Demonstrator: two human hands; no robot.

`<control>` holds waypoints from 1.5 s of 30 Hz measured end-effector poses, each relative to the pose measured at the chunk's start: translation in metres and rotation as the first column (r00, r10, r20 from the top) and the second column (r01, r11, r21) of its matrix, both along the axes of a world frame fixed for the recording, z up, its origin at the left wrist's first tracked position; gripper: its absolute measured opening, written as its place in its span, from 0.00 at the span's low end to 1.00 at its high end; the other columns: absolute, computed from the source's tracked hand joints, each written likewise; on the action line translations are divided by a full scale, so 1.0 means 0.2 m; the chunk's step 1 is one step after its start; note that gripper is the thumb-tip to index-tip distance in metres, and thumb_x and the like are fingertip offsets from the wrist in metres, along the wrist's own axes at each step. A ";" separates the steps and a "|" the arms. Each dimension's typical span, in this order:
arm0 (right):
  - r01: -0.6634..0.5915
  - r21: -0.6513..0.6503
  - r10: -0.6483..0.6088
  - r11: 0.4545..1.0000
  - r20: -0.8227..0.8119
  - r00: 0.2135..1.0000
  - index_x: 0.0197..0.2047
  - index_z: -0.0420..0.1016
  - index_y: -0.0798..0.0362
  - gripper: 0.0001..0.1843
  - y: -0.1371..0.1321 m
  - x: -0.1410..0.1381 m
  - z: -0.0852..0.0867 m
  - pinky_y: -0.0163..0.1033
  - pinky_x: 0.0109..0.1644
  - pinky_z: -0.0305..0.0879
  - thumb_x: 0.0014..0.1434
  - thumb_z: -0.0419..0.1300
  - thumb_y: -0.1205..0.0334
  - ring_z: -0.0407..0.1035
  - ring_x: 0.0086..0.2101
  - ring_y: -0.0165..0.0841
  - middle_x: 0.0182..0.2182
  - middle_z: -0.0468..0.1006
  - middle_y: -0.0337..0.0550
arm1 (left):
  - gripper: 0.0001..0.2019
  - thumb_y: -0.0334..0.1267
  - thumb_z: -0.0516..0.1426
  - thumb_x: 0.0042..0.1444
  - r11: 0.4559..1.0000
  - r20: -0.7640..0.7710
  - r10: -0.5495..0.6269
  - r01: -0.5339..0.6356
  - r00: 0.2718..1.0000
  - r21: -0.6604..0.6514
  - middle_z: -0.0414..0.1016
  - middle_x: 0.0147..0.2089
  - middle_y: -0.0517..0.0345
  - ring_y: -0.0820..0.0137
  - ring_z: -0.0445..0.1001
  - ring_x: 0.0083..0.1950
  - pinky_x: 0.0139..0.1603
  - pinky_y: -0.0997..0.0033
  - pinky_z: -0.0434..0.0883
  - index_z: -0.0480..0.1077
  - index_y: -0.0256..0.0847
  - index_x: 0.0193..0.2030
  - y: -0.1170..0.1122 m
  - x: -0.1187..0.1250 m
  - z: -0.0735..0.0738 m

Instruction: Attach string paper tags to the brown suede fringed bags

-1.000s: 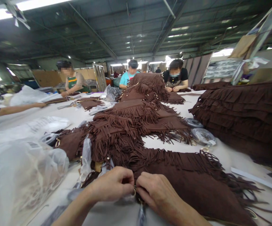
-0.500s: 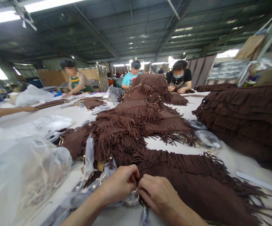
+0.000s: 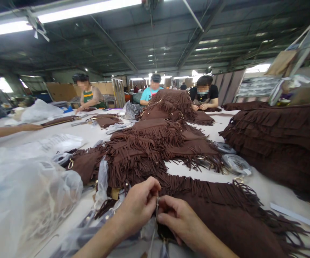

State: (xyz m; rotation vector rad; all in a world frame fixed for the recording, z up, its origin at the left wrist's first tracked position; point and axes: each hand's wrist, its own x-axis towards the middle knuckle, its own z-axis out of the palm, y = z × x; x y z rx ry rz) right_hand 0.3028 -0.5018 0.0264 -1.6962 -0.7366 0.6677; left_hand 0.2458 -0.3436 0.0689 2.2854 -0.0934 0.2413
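My left hand (image 3: 142, 202) is closed in a pinch on a thin pale cord (image 3: 154, 229), which hangs down between my hands. Close beside it, my right hand (image 3: 180, 219) has its thumb and fingers curled at the near left end of a dark brown fringed bag (image 3: 224, 215). What lies right between the fingertips is partly hidden. The bag lies flat, its fringe spread towards the far side and the right. Under my left forearm are straps in clear plastic wrapping (image 3: 82, 229).
Fringed brown bags form a heap (image 3: 144, 143) ahead and a tall stack (image 3: 278, 143) at right. A large translucent plastic bag (image 3: 23, 200) stands at left. Wrapped coils (image 3: 237, 164) lie beyond my right hand. Several people work around the table; one person's arm (image 3: 12, 130) reaches in from the left.
Both hands have risen slightly and the fingertips are a little farther apart. The pale cord now shows stretched between them, where a metal ring was visible before. The view has tilted slightly upward.
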 end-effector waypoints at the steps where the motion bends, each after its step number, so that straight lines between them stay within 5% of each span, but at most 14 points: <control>1: 0.010 0.018 -0.011 1.000 0.022 1.000 0.32 0.70 0.52 0.04 0.01 0.00 -0.01 0.29 0.16 0.52 0.52 0.55 0.63 0.56 0.16 0.25 0.21 0.64 0.30 | 0.09 0.24 0.50 0.51 1.000 -0.006 -0.006 0.006 1.000 -0.020 0.69 0.31 0.64 0.74 0.66 0.32 0.33 0.76 0.60 0.64 0.41 0.35 -0.01 0.00 0.00; 5: 0.084 0.102 -0.102 0.991 0.192 0.976 0.25 0.69 0.52 0.10 0.02 0.00 -0.02 0.32 0.29 0.59 0.56 0.56 0.59 0.63 0.28 0.32 0.24 0.67 0.36 | 0.10 0.24 0.50 0.50 0.999 -0.027 -0.022 0.020 0.999 -0.048 0.70 0.32 0.62 0.73 0.68 0.33 0.34 0.77 0.61 0.67 0.40 0.36 0.00 0.00 -0.01; 10: 0.097 0.075 -0.106 0.993 0.134 0.985 0.29 0.76 0.53 0.12 0.00 0.00 -0.01 0.32 0.23 0.54 0.57 0.56 0.56 0.60 0.22 0.29 0.25 0.68 0.37 | 0.13 0.26 0.48 0.46 1.000 -0.238 -0.008 0.005 0.971 -0.012 0.72 0.32 0.60 0.70 0.69 0.36 0.35 0.76 0.63 0.72 0.38 0.33 0.06 0.01 -0.04; 15: 0.130 0.065 -0.135 0.989 0.088 0.987 0.30 0.76 0.53 0.13 0.01 0.01 -0.04 0.31 0.19 0.52 0.57 0.56 0.54 0.58 0.19 0.27 0.23 0.66 0.35 | 0.09 0.31 0.53 0.43 0.984 -0.411 -0.124 0.059 0.903 -0.167 0.67 0.26 0.64 0.72 0.64 0.30 0.30 0.75 0.59 0.74 0.35 0.30 0.08 0.03 -0.09; 21: 0.155 0.079 -0.161 0.985 0.088 0.983 0.29 0.75 0.53 0.11 0.02 0.01 -0.05 0.30 0.18 0.51 0.56 0.57 0.55 0.57 0.20 0.27 0.24 0.66 0.36 | 0.08 0.39 0.58 0.40 0.930 -0.445 -0.146 -0.031 0.883 -0.366 0.61 0.22 0.67 0.76 0.56 0.26 0.26 0.75 0.53 0.71 0.35 0.24 0.06 0.04 -0.12; 33: 0.194 0.059 -0.195 0.979 0.019 0.981 0.28 0.72 0.53 0.14 0.03 0.01 -0.06 0.29 0.14 0.49 0.57 0.55 0.52 0.55 0.15 0.26 0.18 0.62 0.31 | 0.10 0.39 0.53 0.42 0.960 -0.466 -0.068 -0.069 0.882 -0.271 0.68 0.20 0.63 0.73 0.65 0.23 0.23 0.76 0.59 0.72 0.35 0.25 0.07 0.04 -0.14; 36: 0.227 0.081 -0.238 0.971 0.175 0.955 0.30 0.70 0.52 0.11 0.01 0.00 -0.03 0.31 0.18 0.54 0.59 0.54 0.55 0.60 0.18 0.28 0.21 0.66 0.33 | 0.08 0.38 0.52 0.40 0.942 -0.476 -0.040 -0.126 0.878 -0.312 0.69 0.20 0.62 0.71 0.68 0.23 0.22 0.75 0.62 0.69 0.37 0.25 0.07 0.04 -0.14; 39: -0.002 0.074 -0.038 0.997 0.537 0.843 0.30 0.70 0.51 0.06 -0.01 -0.05 -0.01 0.33 0.30 0.60 0.59 0.57 0.65 0.67 0.27 0.30 0.27 0.72 0.35 | 0.05 0.38 0.54 0.39 0.914 -0.490 -0.066 -0.145 0.869 -0.380 0.68 0.20 0.64 0.71 0.68 0.22 0.23 0.73 0.66 0.66 0.39 0.24 0.08 0.05 -0.15; 42: -0.287 -0.176 0.299 0.942 0.829 0.473 0.31 0.72 0.50 0.08 0.00 -0.13 -0.06 0.35 0.27 0.57 0.56 0.68 0.65 0.70 0.30 0.31 0.31 0.77 0.33 | 0.05 0.38 0.56 0.39 0.892 -0.504 -0.104 -0.144 0.857 -0.429 0.67 0.20 0.66 0.73 0.68 0.22 0.23 0.75 0.66 0.64 0.40 0.24 0.09 0.05 -0.15; 45: -0.215 -0.304 0.344 0.928 0.920 0.188 0.30 0.72 0.50 0.14 0.04 -0.18 -0.15 0.40 0.19 0.50 0.52 0.73 0.56 0.69 0.26 0.32 0.28 0.77 0.30 | 0.06 0.36 0.58 0.38 0.832 -0.513 -0.152 -0.171 0.845 -0.528 0.68 0.19 0.66 0.77 0.63 0.20 0.19 0.79 0.59 0.66 0.38 0.23 0.11 0.05 -0.14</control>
